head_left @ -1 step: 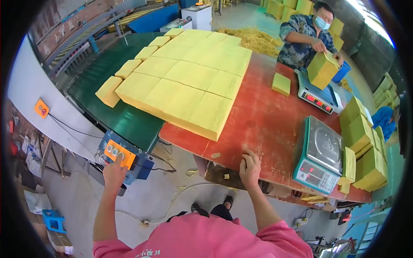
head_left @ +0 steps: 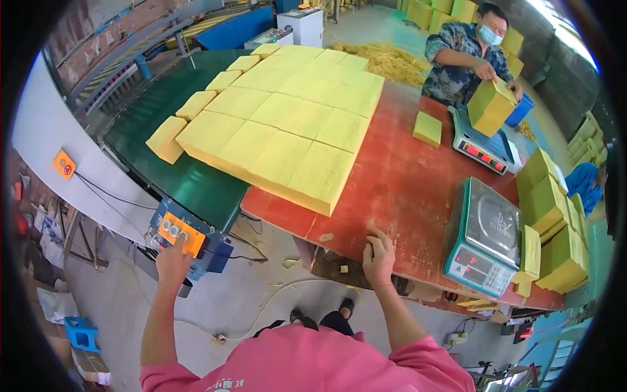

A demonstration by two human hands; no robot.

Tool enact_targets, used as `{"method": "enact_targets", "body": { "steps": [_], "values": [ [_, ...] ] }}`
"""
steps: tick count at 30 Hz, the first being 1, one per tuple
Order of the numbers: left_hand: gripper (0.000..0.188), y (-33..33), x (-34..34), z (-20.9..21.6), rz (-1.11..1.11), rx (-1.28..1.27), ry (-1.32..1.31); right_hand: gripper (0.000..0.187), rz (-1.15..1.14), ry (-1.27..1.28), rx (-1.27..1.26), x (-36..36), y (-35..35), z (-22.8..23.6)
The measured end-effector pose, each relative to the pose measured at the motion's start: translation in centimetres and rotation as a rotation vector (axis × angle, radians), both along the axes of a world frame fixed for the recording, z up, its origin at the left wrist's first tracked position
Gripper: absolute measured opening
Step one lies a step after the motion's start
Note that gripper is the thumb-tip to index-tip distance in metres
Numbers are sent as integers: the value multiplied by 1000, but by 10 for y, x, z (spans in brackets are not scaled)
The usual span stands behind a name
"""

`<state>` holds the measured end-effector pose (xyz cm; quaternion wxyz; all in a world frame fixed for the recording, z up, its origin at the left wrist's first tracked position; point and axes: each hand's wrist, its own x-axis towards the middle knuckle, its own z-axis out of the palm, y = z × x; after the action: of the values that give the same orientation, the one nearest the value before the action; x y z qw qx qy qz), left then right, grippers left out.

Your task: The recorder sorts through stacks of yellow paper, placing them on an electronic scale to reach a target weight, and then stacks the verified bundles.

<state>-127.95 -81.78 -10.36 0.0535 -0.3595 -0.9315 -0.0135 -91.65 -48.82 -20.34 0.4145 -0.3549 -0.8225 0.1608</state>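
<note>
My left hand (head_left: 174, 264) is at an orange control box (head_left: 181, 234) with round buttons; its index finger reaches out onto one button and the hand grips nothing. At the near edge of the red table (head_left: 392, 176), my right hand (head_left: 379, 260) rests with fingers loosely bent and nothing seen in it. Ahead lies a large slab of yellow block stacks (head_left: 281, 134) set side by side, partly over the green belt (head_left: 189, 189) and partly on the table. Several yellow blocks (head_left: 168, 138) sit apart along the slab's left side.
A teal scale (head_left: 486, 235) stands at the table's right, beside stacked yellow blocks (head_left: 565, 258). Across the table, a masked person's hands hold a yellow stack (head_left: 490, 108) on another scale (head_left: 480, 147). A blue stool (head_left: 81, 334) is on the floor at left. A white cable (head_left: 258, 310) crosses the floor.
</note>
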Motion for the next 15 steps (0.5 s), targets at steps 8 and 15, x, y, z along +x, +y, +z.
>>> {"method": "enact_targets", "body": {
  "steps": [8,15],
  "values": [
    [59,12,8,8,158,-50,-62,17,137,132,-166,14,8,5],
    [60,20,10,10,282,-20,-166,15,298,287,-483,26,19,16]
  ]
}}
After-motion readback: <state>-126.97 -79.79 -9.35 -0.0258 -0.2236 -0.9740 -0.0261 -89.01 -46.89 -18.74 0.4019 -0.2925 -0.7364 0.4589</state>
